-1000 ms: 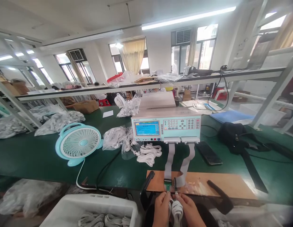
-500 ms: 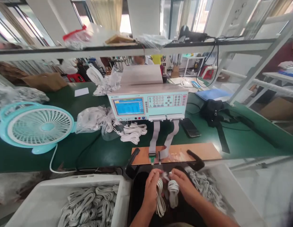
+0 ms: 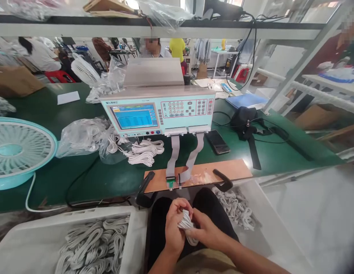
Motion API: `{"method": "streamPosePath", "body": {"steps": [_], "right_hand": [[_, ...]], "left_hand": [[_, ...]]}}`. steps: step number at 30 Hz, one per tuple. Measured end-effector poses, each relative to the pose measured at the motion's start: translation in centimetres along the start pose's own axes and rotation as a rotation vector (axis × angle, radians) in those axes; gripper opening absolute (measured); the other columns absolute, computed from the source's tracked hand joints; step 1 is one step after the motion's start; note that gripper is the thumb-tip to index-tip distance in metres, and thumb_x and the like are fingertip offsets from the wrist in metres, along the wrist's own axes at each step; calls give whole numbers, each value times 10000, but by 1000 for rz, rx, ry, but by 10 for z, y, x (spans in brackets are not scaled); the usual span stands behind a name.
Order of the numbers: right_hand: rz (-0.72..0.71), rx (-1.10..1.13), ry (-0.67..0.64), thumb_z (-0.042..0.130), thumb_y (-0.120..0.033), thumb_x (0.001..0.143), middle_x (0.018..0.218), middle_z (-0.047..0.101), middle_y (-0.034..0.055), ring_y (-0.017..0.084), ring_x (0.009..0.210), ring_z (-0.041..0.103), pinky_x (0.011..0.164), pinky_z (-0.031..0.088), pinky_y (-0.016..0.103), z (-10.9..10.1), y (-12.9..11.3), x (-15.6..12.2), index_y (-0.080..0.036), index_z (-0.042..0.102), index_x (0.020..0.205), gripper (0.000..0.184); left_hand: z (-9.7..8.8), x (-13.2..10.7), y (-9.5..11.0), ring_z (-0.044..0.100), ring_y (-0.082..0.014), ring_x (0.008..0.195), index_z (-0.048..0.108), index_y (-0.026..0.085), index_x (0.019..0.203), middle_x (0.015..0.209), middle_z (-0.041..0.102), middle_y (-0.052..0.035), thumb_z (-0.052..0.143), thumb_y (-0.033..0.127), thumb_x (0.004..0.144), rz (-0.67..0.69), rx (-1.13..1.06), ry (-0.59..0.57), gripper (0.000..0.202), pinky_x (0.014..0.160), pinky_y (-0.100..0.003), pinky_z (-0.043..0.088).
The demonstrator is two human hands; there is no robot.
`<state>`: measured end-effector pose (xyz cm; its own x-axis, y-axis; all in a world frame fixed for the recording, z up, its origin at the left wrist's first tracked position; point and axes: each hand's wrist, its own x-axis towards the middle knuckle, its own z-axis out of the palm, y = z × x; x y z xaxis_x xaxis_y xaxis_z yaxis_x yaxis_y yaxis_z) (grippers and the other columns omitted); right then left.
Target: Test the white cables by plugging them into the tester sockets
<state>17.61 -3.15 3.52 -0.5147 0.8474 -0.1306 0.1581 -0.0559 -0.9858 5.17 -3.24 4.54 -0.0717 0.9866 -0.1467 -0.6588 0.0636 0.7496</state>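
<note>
A bundled white cable is between my two hands, above my lap. My left hand is curled around its left side, fingers bent over the top. My right hand grips it from the right, with the thumb against the wraps. The lower loops hang below my right fingers, and the cable ends are hidden. Ahead of my hands, a wooden board lies at the bench edge, carrying a small green connector board and a second connector, each on a grey ribbon cable.
A tester with a screen stands behind the board. White bins of coiled cables flank my legs. Black clamps hold the board. A fan, more cables, a phone and a black bag lie around the tester.
My hands have come together around the white cable bundle; before, they were apart, with cable loops hanging from each. The view has tipped down and shifted right.
</note>
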Motion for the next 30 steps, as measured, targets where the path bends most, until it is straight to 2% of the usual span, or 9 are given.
{"method": "streamPosePath", "body": {"steps": [3, 6, 10, 13, 15, 20, 23, 26, 30], "right_hand": [[-63, -143, 39, 533, -472, 791, 712, 513, -19, 113, 605, 439, 543, 335, 225, 3, 6, 7, -162, 525, 859, 318], [-286, -539, 62, 518, -491, 806, 719, 525, 7, 135, 626, 450, 559, 318, 253, -9, 12, 9, -167, 531, 857, 329], [-551, -802, 57, 395, -535, 854, 682, 537, 32, 154, 611, 444, 563, 316, 283, -15, 14, 11, -166, 534, 833, 395], [-610, -880, 66, 320, -331, 922, 645, 533, 27, 149, 593, 427, 566, 307, 290, -13, 8, 11, -175, 543, 781, 307], [-649, -922, 54, 356, -267, 908, 605, 518, 16, 145, 571, 406, 554, 295, 291, -12, 3, 11, -177, 542, 724, 276], [-742, -925, -30, 460, -328, 874, 644, 549, 22, 145, 607, 434, 572, 309, 290, -7, -7, 16, -175, 533, 697, 245], [-756, -901, -53, 475, -355, 868, 660, 561, 23, 145, 618, 445, 581, 318, 286, -5, -9, 21, -185, 530, 684, 256], [-728, -870, -29, 489, -332, 863, 653, 567, 24, 143, 600, 436, 573, 320, 281, -5, -7, 25, -185, 535, 687, 234], [-701, -844, -34, 495, -325, 864, 649, 561, 25, 140, 597, 444, 570, 322, 275, -7, -6, 28, -182, 550, 700, 225]], "left_hand": [[-14, -2, 12, 494, -158, 758, 579, 187, 837, 804, 527, -13, 490, 169, 682, 24, 257, -12, 179, 673, -255, 402], [-30, -5, 27, 481, -140, 698, 611, 179, 861, 798, 532, -5, 567, 229, 716, -162, 429, -98, 160, 607, -230, 390], [-37, -10, 39, 516, -133, 685, 631, 163, 808, 773, 581, -11, 650, 253, 686, -433, 268, -110, 153, 632, -231, 398], [-35, -12, 39, 533, -127, 672, 632, 142, 774, 753, 604, -27, 651, 183, 672, -534, 105, -115, 112, 650, -239, 408], [-35, -13, 35, 530, -115, 635, 627, 129, 723, 719, 603, -26, 665, 155, 650, -546, 86, -77, 87, 617, -226, 407], [-40, -15, 20, 466, -60, 484, 620, 149, 742, 568, 561, 27, 711, 236, 651, -470, 147, 142, 156, 479, -167, 348], [-43, -18, 23, 500, -71, 514, 635, 150, 816, 630, 601, 3, 726, 294, 640, -474, 110, 133, 245, 490, -170, 372], [-47, -23, 30, 568, -116, 660, 641, 149, 917, 791, 651, -47, 745, 277, 619, -505, 88, 88, 341, 608, -208, 435], [-53, -26, 35, 558, -109, 655, 662, 118, 786, 737, 638, -37, 738, 256, 632, -537, 197, 81, 220, 628, -205, 449]]}}
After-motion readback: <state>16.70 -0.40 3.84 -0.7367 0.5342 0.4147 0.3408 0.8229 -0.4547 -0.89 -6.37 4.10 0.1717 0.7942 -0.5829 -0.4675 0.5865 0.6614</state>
